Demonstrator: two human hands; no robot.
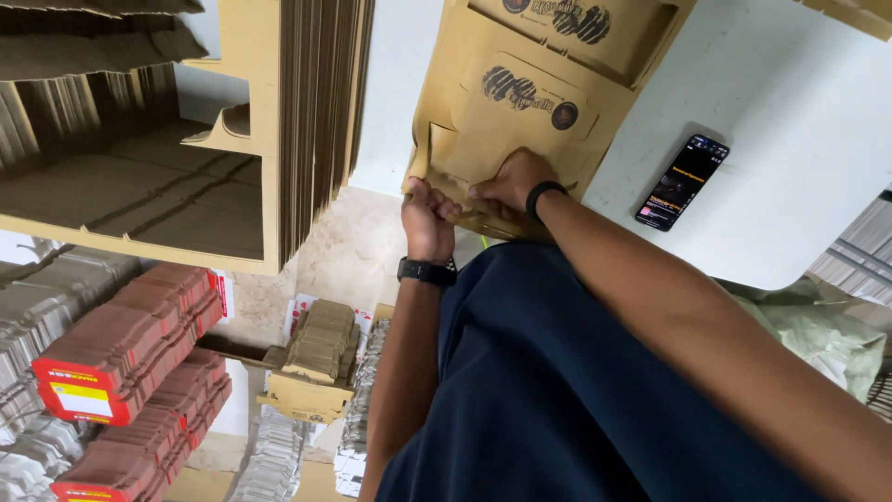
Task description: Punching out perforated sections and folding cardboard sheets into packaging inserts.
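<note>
1. Brown cardboard blank [548, 84] lies flat on the white table [790, 93], at its near edge.
2. Left hand [427, 218] is fisted, gripping the blank's near corner.
3. Right hand [511, 181] presses flat on a flap, fingers curled at the edge.
4. Phone [683, 181] lies on the table, right of the blank.
5. Stacked blanks [321, 112] stand left.

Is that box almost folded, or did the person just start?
Just started, it seems. Done: little, the brown box blank lies mostly flat on the white table. In hand: the left hand and right hand grip its near edge, bending a flap. Left: its other panels are unfolded, and a tall stack of flat blanks stands beside it.
</note>
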